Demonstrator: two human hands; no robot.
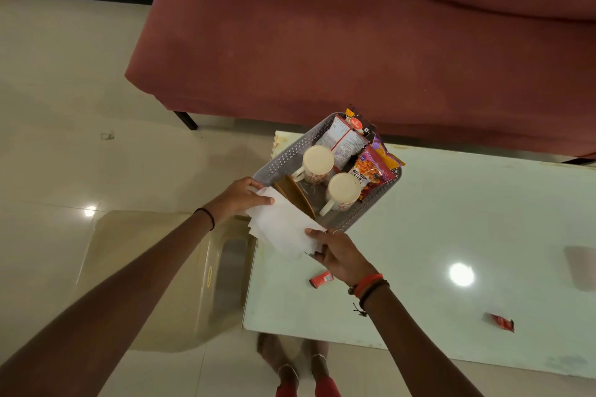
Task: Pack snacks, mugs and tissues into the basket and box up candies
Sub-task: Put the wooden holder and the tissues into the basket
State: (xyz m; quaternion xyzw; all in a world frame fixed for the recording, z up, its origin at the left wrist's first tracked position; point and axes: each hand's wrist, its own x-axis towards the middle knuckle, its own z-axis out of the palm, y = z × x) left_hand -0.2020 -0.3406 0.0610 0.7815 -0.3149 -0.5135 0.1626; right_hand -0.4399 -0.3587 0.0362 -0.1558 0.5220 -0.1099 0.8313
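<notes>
A grey perforated basket (283, 159) stands at the near left corner of the white table (451, 219). Inside it are two cream mugs (317, 163) (342, 190), several snack packets (371, 172) at its far side and a brown holder (298, 195) at its near end. A stack of white tissues (282, 226) hangs over the basket's near rim, pinched at both ends. My left hand (240, 198) grips the tissues' left end, and my right hand (342, 253) grips their right end. Two red candies (321, 279) (502, 322) lie on the table.
A dark red sofa (354, 42) fills the space behind the table. A clear plastic stool (167, 277) stands on the tiled floor left of the table. My feet (300, 361) show below the table's near edge.
</notes>
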